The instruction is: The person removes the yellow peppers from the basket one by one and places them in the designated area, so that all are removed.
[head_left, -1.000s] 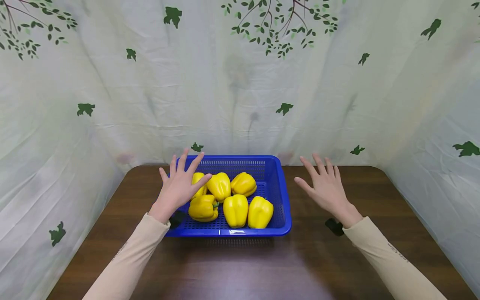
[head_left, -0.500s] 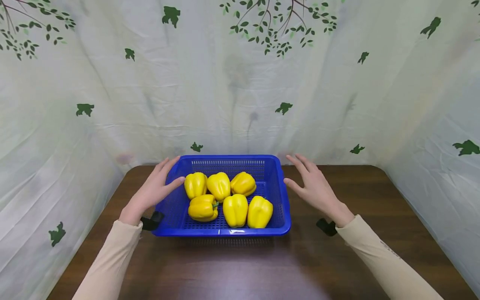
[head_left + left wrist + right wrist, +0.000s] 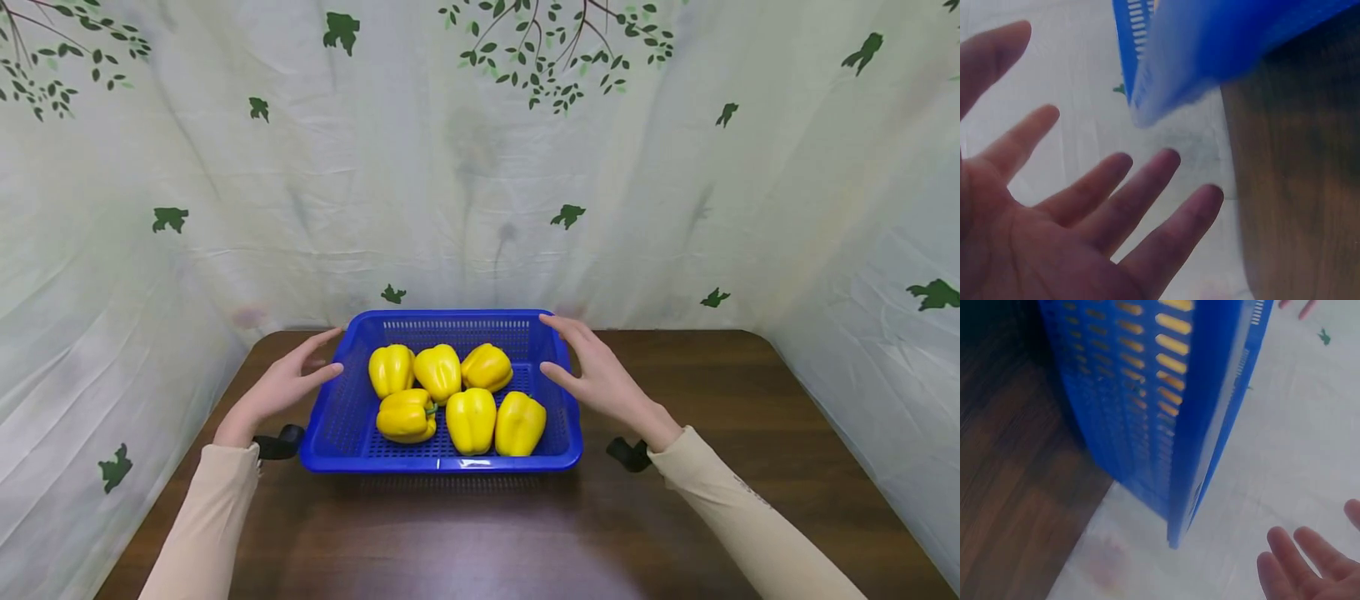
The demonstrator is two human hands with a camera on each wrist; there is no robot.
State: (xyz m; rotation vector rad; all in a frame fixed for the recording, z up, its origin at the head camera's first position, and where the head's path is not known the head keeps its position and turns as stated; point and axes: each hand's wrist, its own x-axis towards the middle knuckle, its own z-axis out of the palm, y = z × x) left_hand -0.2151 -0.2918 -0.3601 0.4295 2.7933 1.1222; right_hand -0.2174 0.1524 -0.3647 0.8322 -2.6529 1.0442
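Both hands moved outward-down since earlier: left hand (image 3: pixel 281 385), right hand (image 3: pixel 600 379) now flank blue basket (image 3: pixel 442 461) of yellow peppers (image 3: pixel 471 419); fingers straight, holding nothing, placed beside side walls on tabletop (image 3: pixel 480 542).

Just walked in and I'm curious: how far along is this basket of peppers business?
Six yellow bell peppers already sit in the blue basket. The left hand and right hand are open on either side of it, neither yet gripping. Taking hold of the basket looks like what remains.
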